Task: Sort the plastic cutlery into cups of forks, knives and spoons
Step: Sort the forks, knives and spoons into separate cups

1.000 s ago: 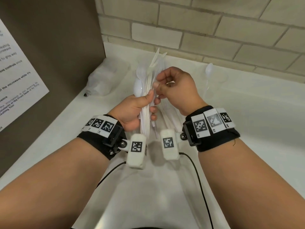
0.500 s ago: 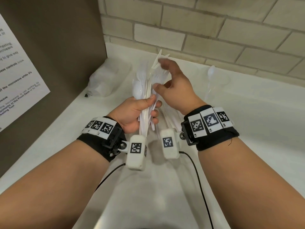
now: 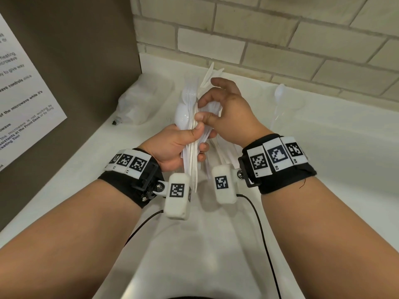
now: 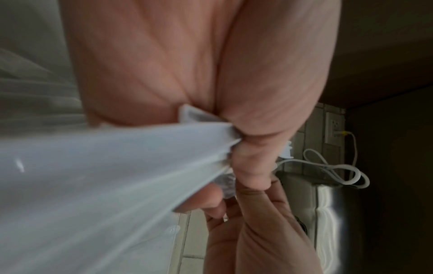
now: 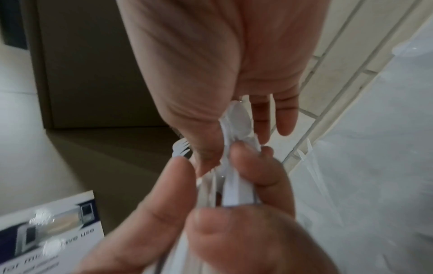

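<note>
At frame centre, the left hand (image 3: 172, 145) grips the cutlery bundle (image 3: 192, 134) while the right hand (image 3: 226, 113) pinches one spoon (image 5: 239, 120) from it. Best to hold the bundle firm, draw that piece straight out, then carry it to the spoon cup (image 3: 289, 104) at upper right.

- A person's left hand (image 3: 172, 145) grips a bundle of white plastic cutlery (image 3: 191, 134) upright above a white desk (image 3: 323, 169), thumb pressed across the handles.
- The right hand (image 3: 226, 113) reaches into the top of the bundle, its thumb and a curled finger on the upper pieces, the other fingers (image 3: 222, 82) lifted.
- A clear cup (image 3: 287, 104) with a single white spoon (image 3: 279, 92) stands to the right, near the brick wall (image 3: 280, 35).
- A crumpled clear plastic bag (image 3: 138, 104) lies to the left, beside a brown panel bearing a printed notice (image 3: 23, 100).
</note>
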